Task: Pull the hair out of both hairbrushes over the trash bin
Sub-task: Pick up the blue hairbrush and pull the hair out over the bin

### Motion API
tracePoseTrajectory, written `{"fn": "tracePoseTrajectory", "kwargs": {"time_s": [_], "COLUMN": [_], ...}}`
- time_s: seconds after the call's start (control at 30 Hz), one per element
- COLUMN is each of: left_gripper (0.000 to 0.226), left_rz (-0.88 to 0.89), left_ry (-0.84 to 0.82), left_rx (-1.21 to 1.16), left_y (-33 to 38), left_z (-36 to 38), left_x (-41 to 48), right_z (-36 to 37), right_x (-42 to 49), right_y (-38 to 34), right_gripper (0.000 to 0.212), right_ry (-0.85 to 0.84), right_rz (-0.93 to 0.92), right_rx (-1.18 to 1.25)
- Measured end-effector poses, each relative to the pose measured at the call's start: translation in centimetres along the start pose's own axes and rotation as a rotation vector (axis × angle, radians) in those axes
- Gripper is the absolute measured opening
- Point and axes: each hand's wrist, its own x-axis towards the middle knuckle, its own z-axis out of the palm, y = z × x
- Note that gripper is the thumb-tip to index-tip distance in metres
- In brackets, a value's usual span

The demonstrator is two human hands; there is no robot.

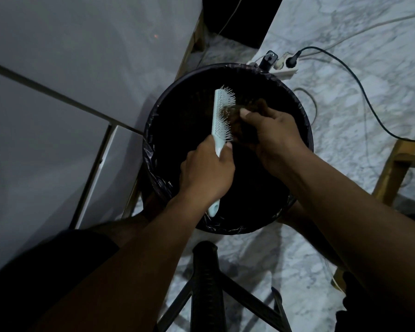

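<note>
A pale mint hairbrush (219, 116) is held over the round black trash bin (153, 130), bristles facing right. My left hand (206, 171) is shut on its handle, whose end sticks out below the fist. My right hand (271, 137) pinches a brown clump of hair (237, 116) that sits against the bristles at the brush's middle. The bin has a black liner bag and its inside is too dark to see. Only one hairbrush is in view.
A white cabinet or appliance (58, 92) fills the left. A white power strip (283, 68) with plugs and a black cable (359, 92) lies on the marble floor behind the bin. Black chair or stand legs (207, 283) spread below. Wooden furniture legs (391, 173) stand at the right.
</note>
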Motion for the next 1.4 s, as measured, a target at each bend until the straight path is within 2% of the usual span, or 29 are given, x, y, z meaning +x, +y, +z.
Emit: {"fn": "tracePoseTrajectory", "kwargs": {"time_s": [0.07, 0.13, 0.23, 0.3, 0.4, 0.53, 0.67, 0.8, 0.93, 1.03, 1.17, 1.27, 1.33, 1.4], "left_gripper": [0.023, 0.022, 0.023, 0.025, 0.025, 0.023, 0.023, 0.023, 0.022, 0.024, 0.026, 0.026, 0.023, 0.019], "left_rz": [-0.016, -0.014, 0.006, 0.022, 0.037, 0.037, 0.009, 0.029, 0.063, 0.074, 0.067, -0.003, -0.034, -0.031], "left_ry": [0.002, 0.003, 0.009, 0.012, 0.001, 0.008, 0.026, 0.023, 0.010, 0.000, 0.014, 0.009, 0.004, -0.010], "left_rx": [-0.013, 0.017, 0.062, 0.066, 0.041, 0.013, -0.004, 0.092, 0.130, 0.050, -0.078, -0.167, -0.191, -0.169], "left_y": [-0.09, -0.14, -0.17, -0.13, 0.06, 0.20, 0.11, -0.11, -0.06, 0.07, 0.15, 0.08, -0.06, -0.24], "left_z": [0.01, 0.04, 0.12, 0.11, -0.05, -0.30, -0.20, 0.01, 0.24, 0.20, 0.07, 0.00, 0.01, 0.14], "left_x": [0.05, -0.05, -0.21, -0.27, -0.28, -0.11, -0.08, -0.23, -0.39, -0.29, 0.11, 0.36, 0.46, 0.47], "right_z": [0.15, 0.17, 0.22, 0.05, -0.17, 0.13, 0.20, 0.40, -0.15, -0.26, 0.06, 0.23, 0.38, 0.42], "right_x": [-0.17, -0.34, -0.46, -0.32, -0.06, 0.00, -0.04, -0.39, -0.16, -0.06, 0.03, 0.07, -0.16, -0.35], "right_y": [-0.20, -0.01, 0.30, 0.21, 0.10, 0.30, -0.08, 0.30, 0.33, 0.06, 0.02, -0.18, -0.14, 0.14], "right_gripper": [0.018, 0.025, 0.030, 0.024, 0.020, 0.027, 0.025, 0.031, 0.017, 0.003, 0.006, 0.014, 0.018, 0.029], "right_ry": [-0.067, -0.108, -0.061, -0.019, 0.014, -0.022, -0.082, -0.069, 0.022, 0.057, 0.045, -0.025, -0.136, -0.151], "right_rz": [0.015, -0.054, -0.210, -0.233, -0.156, -0.003, 0.062, -0.153, -0.268, -0.191, 0.022, 0.135, 0.090, -0.059], "right_rx": [0.012, -0.064, -0.262, -0.260, -0.108, 0.071, 0.109, -0.175, -0.369, -0.194, 0.130, 0.258, 0.187, -0.105]}}
